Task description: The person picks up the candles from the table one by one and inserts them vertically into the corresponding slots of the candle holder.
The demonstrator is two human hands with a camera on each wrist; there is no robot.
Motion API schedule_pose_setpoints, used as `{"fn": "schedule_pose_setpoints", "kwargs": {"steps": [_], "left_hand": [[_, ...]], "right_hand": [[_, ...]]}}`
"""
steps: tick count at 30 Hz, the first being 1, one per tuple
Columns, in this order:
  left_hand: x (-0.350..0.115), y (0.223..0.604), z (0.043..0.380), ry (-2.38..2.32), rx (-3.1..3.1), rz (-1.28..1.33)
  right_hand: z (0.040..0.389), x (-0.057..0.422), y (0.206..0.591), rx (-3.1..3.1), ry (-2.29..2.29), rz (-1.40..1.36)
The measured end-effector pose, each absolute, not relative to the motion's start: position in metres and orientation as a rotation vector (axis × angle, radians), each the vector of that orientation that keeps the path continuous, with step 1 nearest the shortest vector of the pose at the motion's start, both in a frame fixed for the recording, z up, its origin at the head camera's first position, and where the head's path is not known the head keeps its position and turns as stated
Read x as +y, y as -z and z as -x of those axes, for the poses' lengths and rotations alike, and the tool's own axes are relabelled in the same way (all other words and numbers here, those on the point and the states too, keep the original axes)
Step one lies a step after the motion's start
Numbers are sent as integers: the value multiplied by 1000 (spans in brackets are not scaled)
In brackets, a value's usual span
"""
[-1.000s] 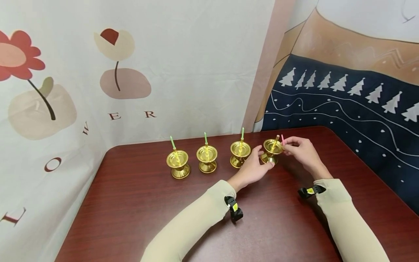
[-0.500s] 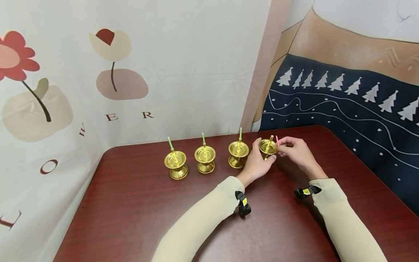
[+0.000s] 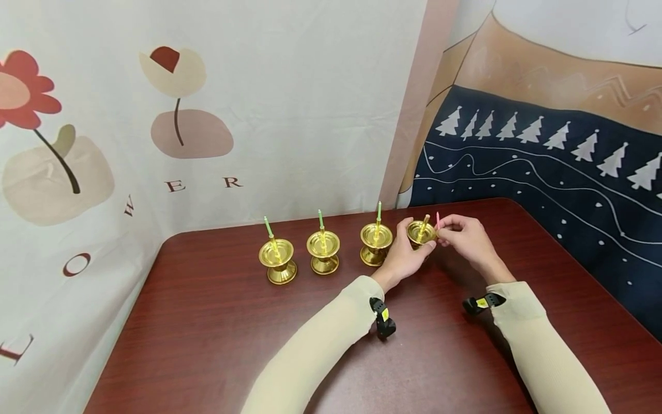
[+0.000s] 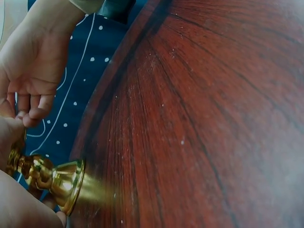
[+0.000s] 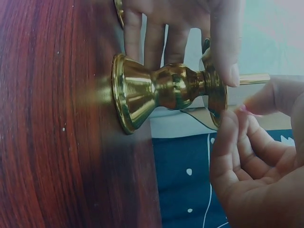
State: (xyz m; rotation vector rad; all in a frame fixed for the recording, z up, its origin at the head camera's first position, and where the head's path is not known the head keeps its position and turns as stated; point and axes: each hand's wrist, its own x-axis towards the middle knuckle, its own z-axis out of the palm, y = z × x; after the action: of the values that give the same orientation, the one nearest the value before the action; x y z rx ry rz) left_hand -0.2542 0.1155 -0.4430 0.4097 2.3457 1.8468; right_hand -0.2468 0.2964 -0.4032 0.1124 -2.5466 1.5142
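Note:
My left hand grips the rightmost brass candle holder by its dish, thumb on the near side of the rim. The holder stands upright, with a bare gold tube rising from the dish centre. In the right wrist view its waisted stem and flared base show close over the tabletop. My right hand pinches a small pink candle upright beside the dish's right rim. Only a pink bit of the candle shows between thumb and fingers in the right wrist view.
Left of my hands stand three more brass holders, the leftmost, the middle one and the nearest, each with a thin green candle. The dark red wooden table ends at printed cloth backdrops.
My left hand has closed round the dish of the rightmost holder. My right hand, with the pink candle, has come slightly left toward the rim. The view has shifted a little.

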Motion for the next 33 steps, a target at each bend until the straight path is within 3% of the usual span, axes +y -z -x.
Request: {"fn": "schedule_pose_setpoints", "kwargs": {"steps": [8, 33], "left_hand": [[110, 443, 253, -1848, 2232, -342], [107, 444, 253, -1781, 2235, -347]], "right_hand": [[246, 289, 398, -2317, -1507, -66], [248, 271, 397, -2241, -1361, -309]]}}
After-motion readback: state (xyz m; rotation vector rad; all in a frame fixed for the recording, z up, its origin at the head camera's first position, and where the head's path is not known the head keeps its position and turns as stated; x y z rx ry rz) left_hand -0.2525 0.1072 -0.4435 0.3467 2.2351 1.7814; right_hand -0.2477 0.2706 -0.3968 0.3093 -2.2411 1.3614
